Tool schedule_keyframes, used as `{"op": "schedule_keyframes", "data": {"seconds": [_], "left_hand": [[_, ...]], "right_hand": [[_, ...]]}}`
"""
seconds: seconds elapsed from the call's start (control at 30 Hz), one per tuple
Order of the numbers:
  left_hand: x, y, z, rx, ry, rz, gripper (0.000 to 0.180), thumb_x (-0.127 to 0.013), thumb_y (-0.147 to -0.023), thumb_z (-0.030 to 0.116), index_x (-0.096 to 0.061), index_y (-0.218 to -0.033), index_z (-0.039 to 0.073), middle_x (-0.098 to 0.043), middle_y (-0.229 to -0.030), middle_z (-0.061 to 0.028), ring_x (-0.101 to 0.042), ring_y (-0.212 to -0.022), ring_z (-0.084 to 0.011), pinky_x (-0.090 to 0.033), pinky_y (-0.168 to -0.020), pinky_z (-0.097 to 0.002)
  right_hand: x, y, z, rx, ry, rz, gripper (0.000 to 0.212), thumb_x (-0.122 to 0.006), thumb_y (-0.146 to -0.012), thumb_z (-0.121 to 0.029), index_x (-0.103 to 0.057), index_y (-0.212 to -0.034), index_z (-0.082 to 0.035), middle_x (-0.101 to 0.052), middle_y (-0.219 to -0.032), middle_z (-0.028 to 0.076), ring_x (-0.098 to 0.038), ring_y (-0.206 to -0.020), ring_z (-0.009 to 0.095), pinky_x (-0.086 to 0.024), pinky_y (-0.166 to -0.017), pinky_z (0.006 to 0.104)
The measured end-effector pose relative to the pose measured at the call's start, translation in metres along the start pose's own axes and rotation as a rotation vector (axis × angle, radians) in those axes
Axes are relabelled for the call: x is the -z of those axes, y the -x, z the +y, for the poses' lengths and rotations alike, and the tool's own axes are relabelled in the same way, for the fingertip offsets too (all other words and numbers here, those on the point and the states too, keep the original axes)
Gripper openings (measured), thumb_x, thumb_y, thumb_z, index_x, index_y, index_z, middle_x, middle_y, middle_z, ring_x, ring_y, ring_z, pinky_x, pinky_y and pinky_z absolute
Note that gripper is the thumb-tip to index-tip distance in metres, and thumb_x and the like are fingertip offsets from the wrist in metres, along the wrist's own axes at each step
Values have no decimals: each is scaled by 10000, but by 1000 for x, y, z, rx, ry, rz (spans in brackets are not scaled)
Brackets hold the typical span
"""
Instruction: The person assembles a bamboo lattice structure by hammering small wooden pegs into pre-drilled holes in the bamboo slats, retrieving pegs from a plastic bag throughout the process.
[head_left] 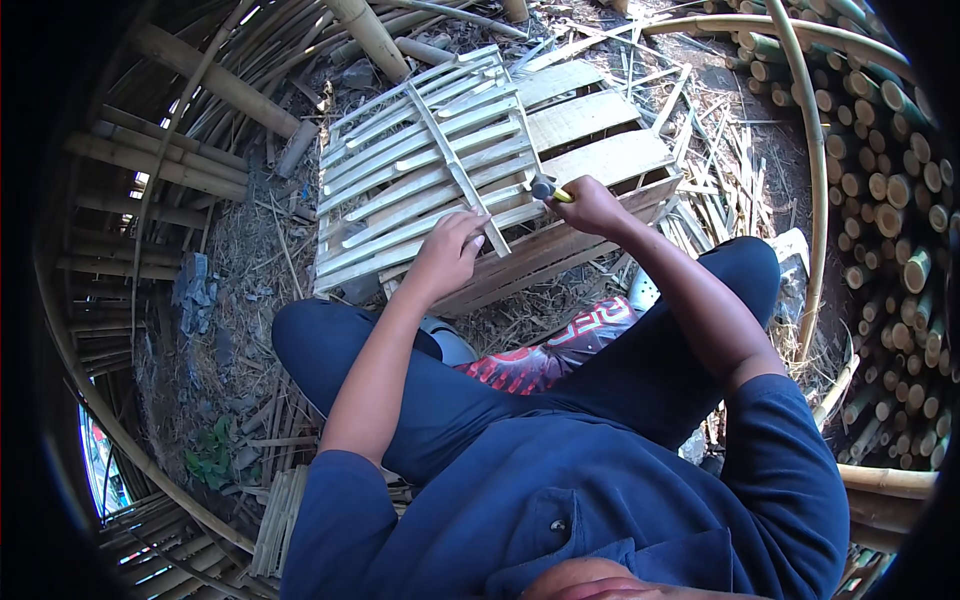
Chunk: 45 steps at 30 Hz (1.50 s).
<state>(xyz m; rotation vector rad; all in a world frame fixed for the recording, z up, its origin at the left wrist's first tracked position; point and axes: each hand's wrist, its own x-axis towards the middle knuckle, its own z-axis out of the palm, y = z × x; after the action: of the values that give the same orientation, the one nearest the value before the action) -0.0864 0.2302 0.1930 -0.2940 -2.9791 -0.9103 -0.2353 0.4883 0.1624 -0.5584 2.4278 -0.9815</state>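
Note:
My right hand [592, 208] is wrapped round the yellow handle of a hammer [544, 188]. The hammer's head sits just above the right edge of a pale slatted bamboo panel [420, 165]. Several parallel slats make up this panel, and a long crosspiece [445, 145] runs over them. Near the crosspiece's close end, my left hand [452, 252] rests at the panel's near edge with its fingers curled together. Whatever is pinched there is too small to make out. Under the panel stands a wooden slatted crate [600, 120], its boards showing on the right.
Cut bamboo poles [890, 190] are stacked high on the right, behind a bent upright pole [815, 200]. Loose bamboo strips [720, 150] litter the ground beyond the crate. A bundle of slats [280, 520] lies at the lower left. Thick bamboo poles [210, 75] frame the left side.

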Motion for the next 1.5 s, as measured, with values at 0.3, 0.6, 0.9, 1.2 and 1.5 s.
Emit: {"op": "schedule_keyframes", "data": {"seconds": [0.3, 0.6, 0.9, 1.2, 1.5], "left_hand": [[6, -15, 32, 104, -109, -7, 523, -899, -747, 242, -728, -1224, 117, -523, -1461, -161, -514, -1363, -354, -444, -1126, -452], [4, -25, 8, -16, -33, -39, 394, -830, -771, 78, -745, -1155, 103, -672, -1363, -98, -531, -1393, -360, -447, -1169, -468], [71, -43, 30, -377, -32, 714, 311, -768, -925, 147, -714, -1173, -33, -719, -1249, -215, -706, -1191, -327, -601, -981, -418], [115, -30, 44, -284, 548, 1129, 331, -607, -1053, 160, -523, -1246, -96, -582, -1350, -306, -678, -1162, -432, -648, -940, -535], [117, -19, 39, -339, 650, 1116, 285, -599, -1049, 137, -547, -1213, -89, -598, -1327, -288, -663, -1194, -429, -651, -947, -509]], "right_hand": [[-1, -1, 8, -78, -158, 63, 360, -761, -907, -322, -763, -841, 33, -603, -617, 37, -540, -585, 102, -434, -564, 362], [8, -11, 13, -15, -193, -87, 345, -777, -817, -319, -773, -867, 22, -691, -686, 123, -659, -640, 209, -505, -650, 381], [15, -15, 11, -66, -180, -187, 263, -776, -886, -262, -772, -857, -1, -662, -716, 7, -566, -660, 85, -455, -642, 291], [12, -19, 19, -38, -123, -149, 321, -782, -926, -282, -751, -830, 23, -597, -669, -32, -481, -632, 55, -394, -579, 304], [12, -15, 17, -16, -147, -164, 313, -779, -932, -282, -752, -854, 20, -598, -678, -40, -478, -659, 46, -396, -609, 299]]}}
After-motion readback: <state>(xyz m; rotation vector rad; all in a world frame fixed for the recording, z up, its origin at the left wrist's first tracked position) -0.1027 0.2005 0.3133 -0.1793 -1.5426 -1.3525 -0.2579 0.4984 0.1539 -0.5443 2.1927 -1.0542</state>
